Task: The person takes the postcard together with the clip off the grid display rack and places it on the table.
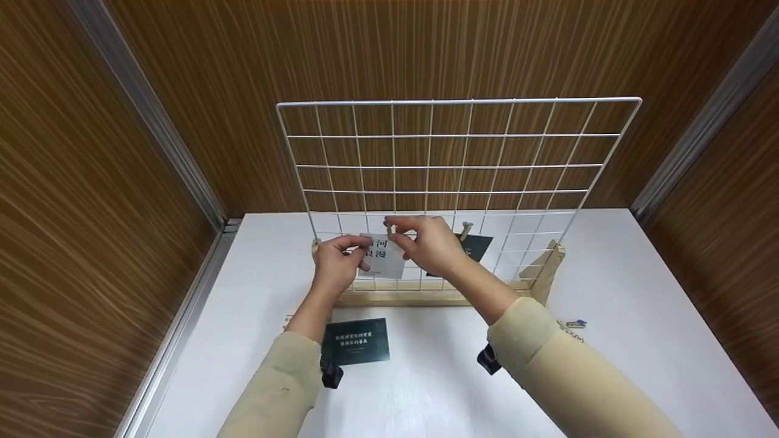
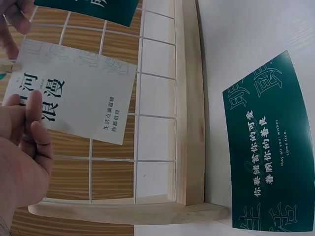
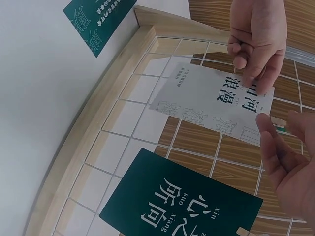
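Note:
A white card [image 1: 384, 267] with dark printed characters lies against the white wire grid [image 1: 429, 165]. My left hand [image 1: 336, 263] pinches this card's left edge between thumb and fingers. At the card's top edge, my right hand [image 1: 431, 244] pinches a small wooden clothespin [image 3: 279, 123], partly hidden by the fingertips. Just right of the white card, a dark green card [image 3: 172, 196] hangs on the grid from another wooden clothespin [image 1: 465, 230]; the right hand covers part of it in the head view.
A second green card [image 1: 364, 350] lies flat on the white table [image 1: 426, 389], near the left forearm. The grid stands in a wooden base [image 1: 401, 298]. Several small clothespins [image 1: 572, 325] lie right of it, partly behind the right sleeve. Wood-grain panels [image 1: 389, 48] enclose the table.

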Demonstrator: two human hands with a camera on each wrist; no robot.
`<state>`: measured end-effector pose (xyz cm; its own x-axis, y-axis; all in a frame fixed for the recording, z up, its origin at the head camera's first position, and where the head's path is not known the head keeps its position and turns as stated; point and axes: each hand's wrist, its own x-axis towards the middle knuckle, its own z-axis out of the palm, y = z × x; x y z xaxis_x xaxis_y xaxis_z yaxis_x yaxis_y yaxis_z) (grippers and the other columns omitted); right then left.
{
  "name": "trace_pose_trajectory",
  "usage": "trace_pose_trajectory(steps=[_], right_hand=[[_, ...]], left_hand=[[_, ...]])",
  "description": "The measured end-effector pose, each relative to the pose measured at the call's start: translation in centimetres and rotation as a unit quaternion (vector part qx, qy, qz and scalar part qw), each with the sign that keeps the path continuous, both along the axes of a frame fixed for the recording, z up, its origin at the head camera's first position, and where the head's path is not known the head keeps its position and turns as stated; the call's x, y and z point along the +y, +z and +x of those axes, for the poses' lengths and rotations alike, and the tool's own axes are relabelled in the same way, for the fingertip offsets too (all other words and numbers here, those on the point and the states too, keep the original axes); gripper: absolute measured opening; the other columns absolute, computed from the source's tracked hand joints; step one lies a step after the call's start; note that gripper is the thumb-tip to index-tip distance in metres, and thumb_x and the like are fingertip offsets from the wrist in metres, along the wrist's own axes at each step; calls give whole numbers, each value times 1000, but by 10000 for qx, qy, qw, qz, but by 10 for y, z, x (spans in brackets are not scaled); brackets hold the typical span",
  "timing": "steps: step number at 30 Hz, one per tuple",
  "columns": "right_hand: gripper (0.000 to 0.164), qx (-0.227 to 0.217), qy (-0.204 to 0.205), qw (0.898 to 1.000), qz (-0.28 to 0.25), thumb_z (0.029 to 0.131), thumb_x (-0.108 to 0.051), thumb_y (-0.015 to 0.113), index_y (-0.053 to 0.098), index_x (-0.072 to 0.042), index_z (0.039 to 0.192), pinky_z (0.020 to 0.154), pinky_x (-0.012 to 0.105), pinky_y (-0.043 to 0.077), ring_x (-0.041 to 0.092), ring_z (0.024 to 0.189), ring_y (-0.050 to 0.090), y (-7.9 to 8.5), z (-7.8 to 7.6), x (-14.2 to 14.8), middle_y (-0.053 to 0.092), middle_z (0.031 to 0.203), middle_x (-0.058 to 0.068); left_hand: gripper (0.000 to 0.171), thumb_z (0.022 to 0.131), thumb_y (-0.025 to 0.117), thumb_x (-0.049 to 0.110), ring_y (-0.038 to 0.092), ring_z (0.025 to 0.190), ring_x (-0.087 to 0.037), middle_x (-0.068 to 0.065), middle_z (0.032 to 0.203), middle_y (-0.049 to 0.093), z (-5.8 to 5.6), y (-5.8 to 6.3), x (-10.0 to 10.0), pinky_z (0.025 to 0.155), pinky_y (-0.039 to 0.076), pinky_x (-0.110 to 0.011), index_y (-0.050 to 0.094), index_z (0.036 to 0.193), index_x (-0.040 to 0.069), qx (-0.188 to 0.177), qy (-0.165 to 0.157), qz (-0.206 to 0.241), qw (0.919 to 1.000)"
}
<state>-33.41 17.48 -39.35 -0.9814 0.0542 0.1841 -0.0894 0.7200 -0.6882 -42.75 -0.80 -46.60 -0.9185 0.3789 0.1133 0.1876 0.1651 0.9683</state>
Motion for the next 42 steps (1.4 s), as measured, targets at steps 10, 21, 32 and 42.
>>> trace_pose_trajectory(steps=[10, 21, 32, 42], right_hand=[[36, 129, -165, 9986, 477, 107, -20, 67, 69, -14, 143, 57, 29, 58, 16, 63, 74, 0, -2, -3, 75, 126, 12], [31, 523, -549, 9920, 1014, 106, -20, 69, 74, -17, 136, 78, 42, 59, 26, 98, 73, -10, -8, -9, 78, 118, 8], [30, 522, -766, 9897, 1088, 105, -20, 70, 75, -20, 135, 74, 40, 58, 23, 94, 74, -11, -10, -12, 79, 115, 7], [29, 530, -861, 9884, 1131, 105, -17, 69, 76, -20, 133, 78, 42, 59, 24, 95, 74, -11, -12, -13, 79, 115, 8]], left_hand=[[20, 98, 70, -6, 67, 68, -17, -4, 110, 77, -4, -4, 1, 64, 60, -30, 83, 102, 9, -76, 42, -88, 9999], [17, 100, 70, -3, 69, 80, -29, -5, 107, 76, -5, -11, 1, 59, 56, -23, 82, 101, 10, -186, -78, -23, 9998], [16, 99, 72, -1, 59, 65, -12, -4, 106, 77, -7, -16, 2, 54, 49, -21, 83, 100, 11, -115, -54, -41, 9999], [15, 98, 73, 0, 68, 84, -20, -2, 107, 77, -6, -15, 3, 53, 47, -20, 83, 99, 12, -108, -26, -44, 9999]])
